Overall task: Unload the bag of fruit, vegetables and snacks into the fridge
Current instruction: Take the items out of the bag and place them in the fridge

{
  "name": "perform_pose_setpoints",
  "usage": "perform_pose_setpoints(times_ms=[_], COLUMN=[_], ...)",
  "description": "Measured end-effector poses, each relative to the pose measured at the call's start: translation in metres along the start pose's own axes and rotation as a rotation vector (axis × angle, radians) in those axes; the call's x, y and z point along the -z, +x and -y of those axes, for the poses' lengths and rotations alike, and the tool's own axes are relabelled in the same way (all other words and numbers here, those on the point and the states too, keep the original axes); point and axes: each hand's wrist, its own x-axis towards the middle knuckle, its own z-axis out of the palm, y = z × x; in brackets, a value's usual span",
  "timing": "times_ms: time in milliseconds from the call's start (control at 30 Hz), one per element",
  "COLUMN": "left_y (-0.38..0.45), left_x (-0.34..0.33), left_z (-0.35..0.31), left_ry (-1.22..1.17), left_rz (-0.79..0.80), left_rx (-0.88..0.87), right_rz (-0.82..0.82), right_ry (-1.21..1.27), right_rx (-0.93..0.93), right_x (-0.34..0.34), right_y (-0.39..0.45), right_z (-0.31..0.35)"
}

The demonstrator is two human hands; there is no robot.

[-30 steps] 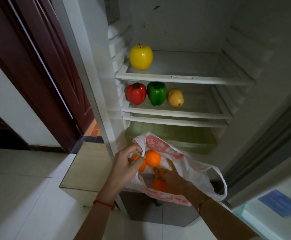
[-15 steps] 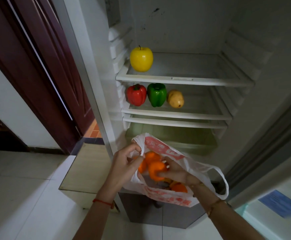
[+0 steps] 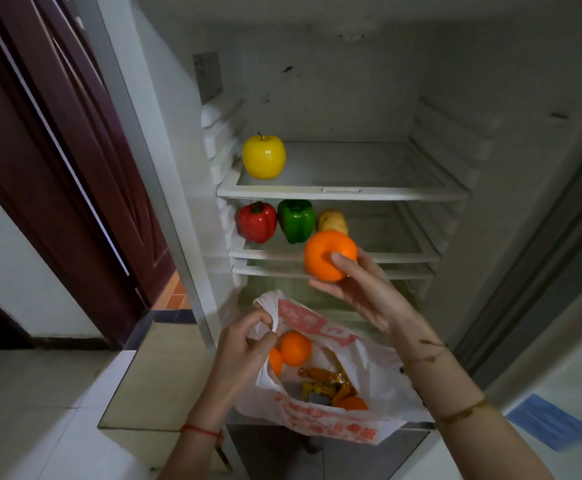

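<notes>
hands: right (image 3: 369, 292) grips one orange (image 3: 329, 255), left (image 3: 244, 344) pinches bag (image 3: 331, 424)

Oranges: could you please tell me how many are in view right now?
4: one orange in the right hand; three in the plastic bag, at and. More may be hidden.
</notes>
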Motion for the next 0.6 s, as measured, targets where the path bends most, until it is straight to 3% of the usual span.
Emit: perform_pose_setpoints(times_ms=[300, 433, 600], left_y=[0.008, 0.009, 0.013], left_x=[0.001, -0.002, -0.001], left_z=[0.000, -0.002, 0.002], left_ry=[0.017, 0.015, 0.000], left_rz=[0.003, -0.001, -0.032], left_rx=[0.059, 0.064, 0.073], right_rz=[-0.236, -0.233, -0.227], right_ry=[-0.785, -1.126, -1.344], right_rx=[0.603, 0.648, 0.630], right_x=[-0.031, -0.031, -0.026], right_y=[0.047, 0.084, 0.122], right_z=[0.068, 0.081, 0.079])
